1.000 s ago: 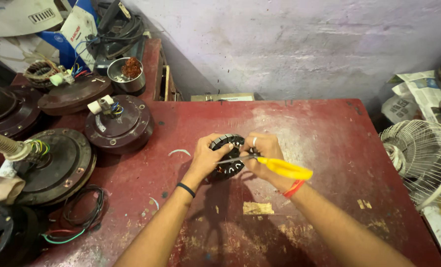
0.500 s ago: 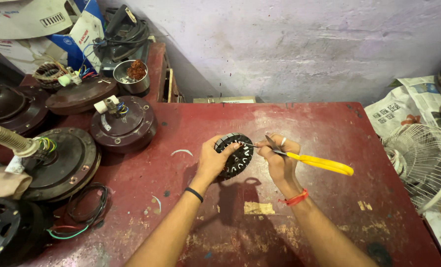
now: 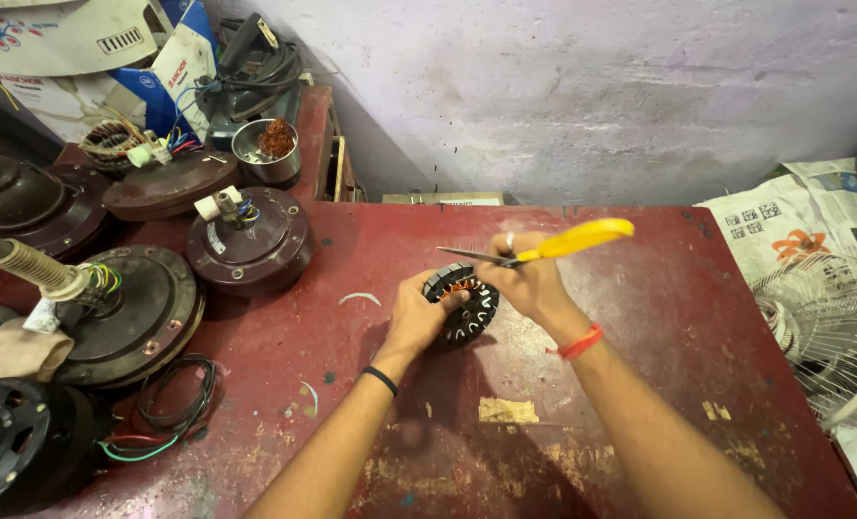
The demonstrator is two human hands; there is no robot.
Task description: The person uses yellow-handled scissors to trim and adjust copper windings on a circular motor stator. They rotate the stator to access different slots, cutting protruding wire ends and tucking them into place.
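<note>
Left hand (image 3: 417, 312) closed around black ring-shaped motor core (image 3: 464, 305) on red table (image 3: 640, 317); right hand (image 3: 529, 279) gripping yellow-handled scissors (image 3: 544, 246), blades apparently shut.

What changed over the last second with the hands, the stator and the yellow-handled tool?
The right hand swung the yellow-handled tool round: its handle pointed down and right, and now angles up and right, with the metal tip pointing left above the stator. The left hand kept its grip on the dark stator, tilting it a little. Both stayed over the red table; the fan motor housings at left did not move.
</note>
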